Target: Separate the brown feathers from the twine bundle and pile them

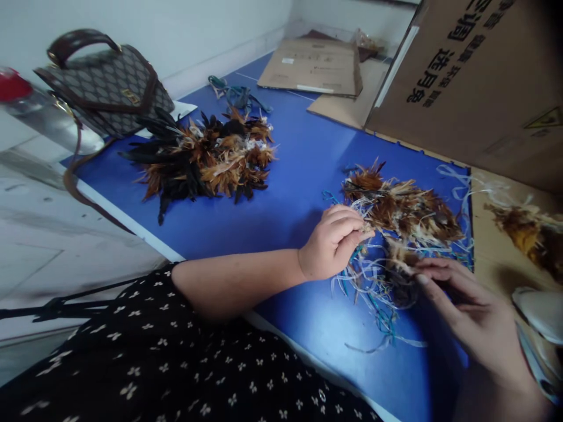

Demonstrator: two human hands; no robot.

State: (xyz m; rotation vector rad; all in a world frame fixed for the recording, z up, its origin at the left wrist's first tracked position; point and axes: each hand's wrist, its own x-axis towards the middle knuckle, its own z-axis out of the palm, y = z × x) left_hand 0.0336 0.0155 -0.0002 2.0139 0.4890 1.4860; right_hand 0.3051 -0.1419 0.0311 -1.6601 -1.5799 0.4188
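Observation:
My left hand [334, 243] is closed in a pinch beside the loose strings. What sits between its fingertips is too small to make out. My right hand [466, 305] pinches a small bunch of brown and pale feathers [399, 257] between thumb and fingers. Below and between both hands lies a tangle of white and teal strings [367, 278] on the blue tabletop [303, 158]. Just beyond my hands rests a larger pile of brown feathers [404, 208], with some white strings at its near left end.
Black and brown feathers [220, 155] lie at the left, with teal strips [241, 97] behind. A handbag [109, 88] and clear bottle [48, 114] stand far left. A large cardboard box [475, 88] walls the right back; flat cardboard [312, 67] lies behind. Scissors [534, 354] rest at right.

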